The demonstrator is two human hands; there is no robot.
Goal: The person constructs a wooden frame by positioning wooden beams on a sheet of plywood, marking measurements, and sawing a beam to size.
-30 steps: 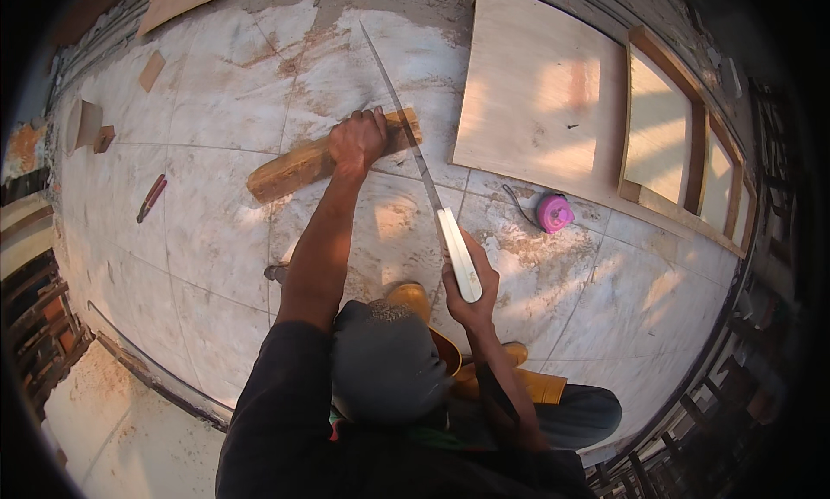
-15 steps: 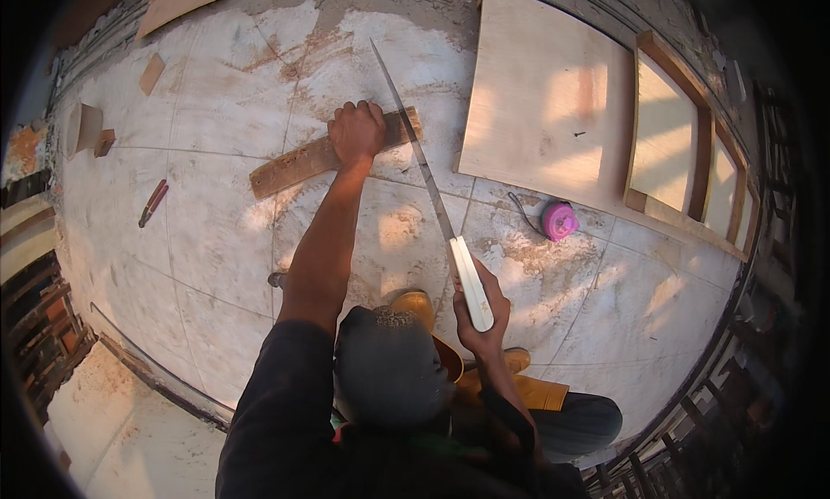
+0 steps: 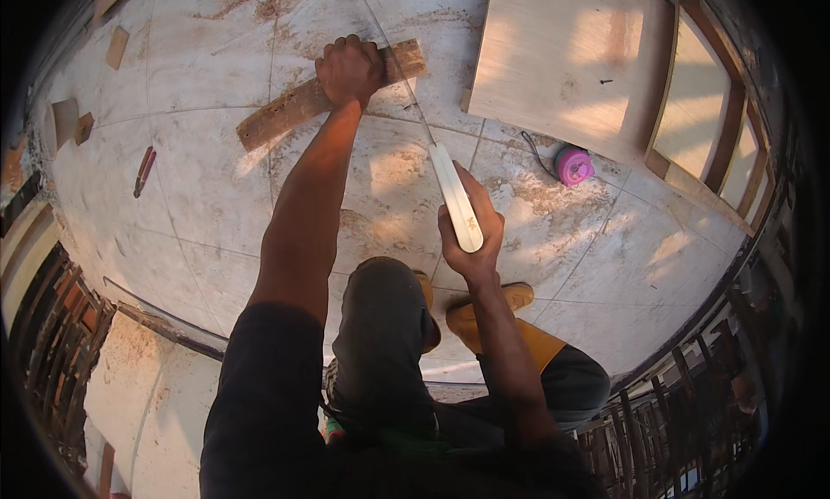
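A worn brown wooden plank (image 3: 281, 114) lies slantwise on the tiled floor, its right end raised on something pale. My left hand (image 3: 349, 70) is closed over it near that right end, knuckles up. In my right hand (image 3: 474, 220) is a handsaw (image 3: 453, 192), gripped by its long white handle. Its thin blade runs up and to the left, crossing the plank just right of my left hand. Seen nearly edge-on, the blade leaves it unclear how deep it sits in the wood. Its tip reaches the top edge of the view.
A pink tape measure (image 3: 573, 165) with a dark strap lies right of the saw. Beyond it rests a large plywood panel (image 3: 562, 58) beside a wooden frame (image 3: 683, 175). Red-handled pliers (image 3: 144, 172) lie at left, below a small wood block (image 3: 84, 128) and a pale container (image 3: 64, 123).
The view has tilted, so the floor things sit higher in it. The saw now lies farther forward across the plank, more of its blade past the wood. My left hand keeps its hold.
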